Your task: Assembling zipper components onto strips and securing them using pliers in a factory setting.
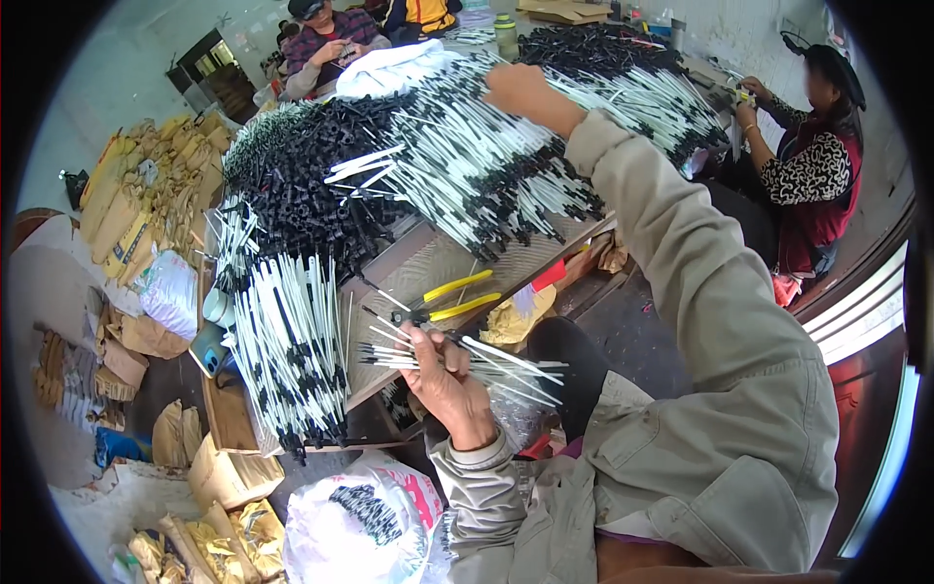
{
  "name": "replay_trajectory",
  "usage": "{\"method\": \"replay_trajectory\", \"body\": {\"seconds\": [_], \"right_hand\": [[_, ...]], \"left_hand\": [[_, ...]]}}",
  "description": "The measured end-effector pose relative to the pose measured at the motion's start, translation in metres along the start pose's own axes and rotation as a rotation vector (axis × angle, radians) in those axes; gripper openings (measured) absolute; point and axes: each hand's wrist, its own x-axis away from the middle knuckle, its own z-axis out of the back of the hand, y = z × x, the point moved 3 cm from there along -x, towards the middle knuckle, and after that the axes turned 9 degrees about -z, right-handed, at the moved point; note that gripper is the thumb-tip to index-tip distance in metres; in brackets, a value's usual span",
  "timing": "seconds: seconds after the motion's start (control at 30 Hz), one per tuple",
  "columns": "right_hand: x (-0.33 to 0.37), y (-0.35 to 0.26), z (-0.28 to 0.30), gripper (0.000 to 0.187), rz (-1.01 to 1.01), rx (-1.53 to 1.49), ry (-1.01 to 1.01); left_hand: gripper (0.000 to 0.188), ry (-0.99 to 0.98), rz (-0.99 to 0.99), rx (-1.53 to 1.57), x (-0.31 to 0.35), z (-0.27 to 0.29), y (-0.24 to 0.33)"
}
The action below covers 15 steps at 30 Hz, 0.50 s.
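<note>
My left hand (449, 391) is closed around a small bundle of thin white rods (520, 369), some with dark tips, just off the table's near edge. Beyond it lies a pair of cutting pliers with yellow handles (459, 286). My right arm stretches far across the table, and my right hand (530, 95) is over a large heap of white rods with black ends (467, 156). Its fingers are curled in; what they hold, if anything, is hidden. At the left corner stands another thick stack of white rods (292, 336), black ends toward me.
A mound of black plastic parts (311, 180) covers the table's left middle. A green bottle (506, 39) stands at the back. Below the table is a white plastic bag (355, 526) beside cardboard cartons (233, 472). Co-workers sit across (326, 49) and at right (817, 165).
</note>
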Motion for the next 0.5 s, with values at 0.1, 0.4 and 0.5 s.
{"method": "replay_trajectory", "body": {"seconds": [0.1, 0.4, 0.5], "right_hand": [[-0.004, -0.004, -0.009, 0.027, 0.082, 0.159, -0.025], [-0.028, 0.022, 0.015, 0.041, -0.264, -0.252, -0.094], [-0.041, 0.032, 0.010, 0.037, -0.086, -0.418, 0.063]], "left_hand": [[0.030, -0.010, 0.020, 0.013, -0.001, 0.007, -0.004], [0.028, -0.177, 0.229, -0.008, 0.012, 0.006, -0.018], [0.027, -0.184, 0.267, -0.023, 0.018, 0.001, -0.023]]}}
